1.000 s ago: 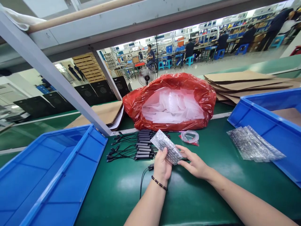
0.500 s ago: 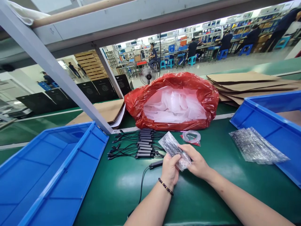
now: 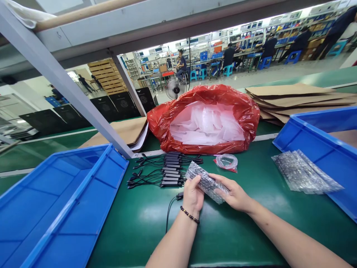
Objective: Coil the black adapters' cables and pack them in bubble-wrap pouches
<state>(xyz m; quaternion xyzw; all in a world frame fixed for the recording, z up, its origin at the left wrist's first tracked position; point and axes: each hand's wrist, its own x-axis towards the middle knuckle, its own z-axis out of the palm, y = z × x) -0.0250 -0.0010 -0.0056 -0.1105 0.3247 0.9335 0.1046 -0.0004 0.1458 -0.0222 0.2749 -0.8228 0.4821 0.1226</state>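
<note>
Between both hands I hold a bubble wrap pouch (image 3: 208, 184), tilted, with something dark showing through it. My left hand (image 3: 193, 194) grips its left part, the thumb on top. My right hand (image 3: 234, 193) is closed on its right end. Just behind my left hand lies a single black adapter (image 3: 180, 195) with a cable, mostly covered by the hand. Further back, several black adapters with cables (image 3: 171, 171) lie stacked in a row. Off to the right, a pile of bubble wrap pouches (image 3: 305, 173) leans over a bin's edge.
A red plastic bag (image 3: 158, 123) full of white translucent pouches stands at the back. Blue bins flank me, left bin (image 3: 69, 201) and right bin (image 3: 315, 137). A clear coil (image 3: 227, 162) lies before the bag. Cardboard sheets (image 3: 290, 100) and a metal post (image 3: 69, 82) stand beyond.
My left hand has slid left along the pouch, its thumb now nearer the far end. The pouch lies flatter, and more of the single adapter is covered.
</note>
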